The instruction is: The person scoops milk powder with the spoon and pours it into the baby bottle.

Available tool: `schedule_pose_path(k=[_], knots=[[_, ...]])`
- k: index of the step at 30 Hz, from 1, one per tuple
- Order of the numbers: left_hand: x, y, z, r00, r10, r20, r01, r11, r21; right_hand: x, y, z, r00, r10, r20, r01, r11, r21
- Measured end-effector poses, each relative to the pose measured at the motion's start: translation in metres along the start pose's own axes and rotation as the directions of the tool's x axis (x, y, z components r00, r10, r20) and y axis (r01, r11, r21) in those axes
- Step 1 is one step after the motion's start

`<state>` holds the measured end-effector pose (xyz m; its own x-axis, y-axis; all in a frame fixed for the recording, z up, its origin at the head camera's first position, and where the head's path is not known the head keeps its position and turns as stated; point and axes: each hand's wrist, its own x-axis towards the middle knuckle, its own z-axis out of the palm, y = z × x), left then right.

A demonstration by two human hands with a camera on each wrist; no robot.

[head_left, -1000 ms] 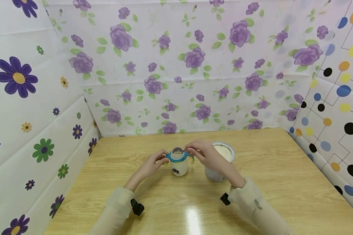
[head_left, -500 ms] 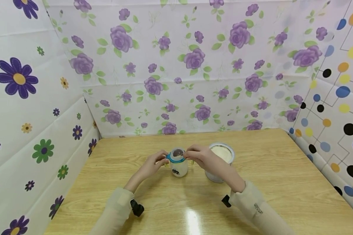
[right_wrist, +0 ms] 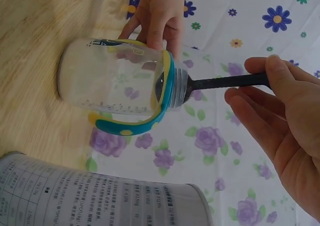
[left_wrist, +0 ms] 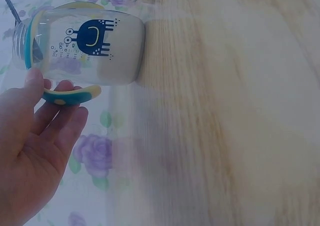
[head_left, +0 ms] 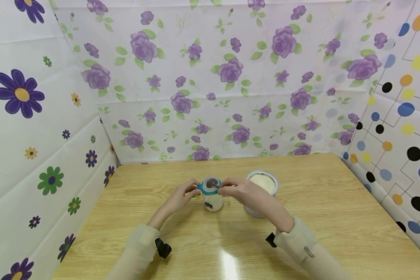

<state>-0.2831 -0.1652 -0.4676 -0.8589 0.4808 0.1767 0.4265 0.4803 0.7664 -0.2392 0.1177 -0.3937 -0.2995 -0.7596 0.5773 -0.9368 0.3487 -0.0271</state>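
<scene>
- Left hand (head_left: pixel 182 194) grips one handle (left_wrist: pixel 70 93) of the bottle (head_left: pixel 211 194), which stands on the table (head_left: pixel 329 202) between the hands.
- Right hand (head_left: pixel 243 189) pinches a spoon (right_wrist: pixel 225 81), its bowl in the bottle's mouth.
- Tin (head_left: pixel 262 186) stands just behind the right hand.

We see a clear glossy plastic bottle (right_wrist: pixel 115 76) with smooth teal-and-yellow plastic handles | a matt dark plastic scoop (right_wrist: pixel 225 81) | a shiny metal can (head_left: pixel 261 193) with a printed paper label | a glossy varnished light wooden table (head_left: pixel 336 210) | smooth flower-printed sheet walls (head_left: pixel 231 77).
</scene>
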Motion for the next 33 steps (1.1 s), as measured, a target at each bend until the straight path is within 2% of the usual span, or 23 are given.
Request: schedule_pose_path(k=[3, 8, 15, 19, 26, 28, 31, 33], knots=[[0.000, 0.001, 0.000, 1.000, 0.004, -0.005, -0.004, 1.000, -0.002, -0.002, 0.006, 0.002, 0.998, 0.055, -0.037, -0.052, 0.995, 0.086], [0.000, 0.001, 0.000, 1.000, 0.019, -0.009, -0.019, 1.000, -0.001, -0.005, 0.017, 0.005, 0.982, 0.148, -0.115, -0.117, 0.964, 0.240], [0.000, 0.002, 0.000, 1.000, -0.004, -0.006, 0.004, 1.000, -0.007, -0.006, 0.020, 0.005, 0.956, 0.254, -0.146, -0.188, 0.914, 0.359], [0.000, 0.001, 0.000, 1.000, -0.013, -0.004, 0.013, 1.000, -0.010, -0.006, 0.021, 0.006, 0.929, 0.338, -0.149, -0.246, 0.867, 0.433], [0.000, -0.001, 0.001, 1.000, -0.003, -0.006, 0.003, 1.000, 0.005, -0.007, 0.021, 0.005, 0.864, 0.488, -0.128, -0.341, 0.752, 0.564], [0.000, -0.001, 0.001, 1.000, 0.004, -0.006, -0.004, 1.000, 0.007, -0.008, 0.022, 0.005, 0.851, 0.508, -0.130, -0.346, 0.730, 0.590], [0.000, -0.002, 0.001, 1.000, 0.008, -0.008, -0.008, 1.000, 0.013, -0.008, 0.022, 0.004, 0.840, 0.521, -0.150, -0.332, 0.713, 0.618], [0.000, -0.002, 0.001, 1.000, 0.009, -0.007, -0.008, 1.000, 0.014, -0.007, 0.021, 0.002, 0.823, 0.548, -0.146, -0.347, 0.690, 0.635]])
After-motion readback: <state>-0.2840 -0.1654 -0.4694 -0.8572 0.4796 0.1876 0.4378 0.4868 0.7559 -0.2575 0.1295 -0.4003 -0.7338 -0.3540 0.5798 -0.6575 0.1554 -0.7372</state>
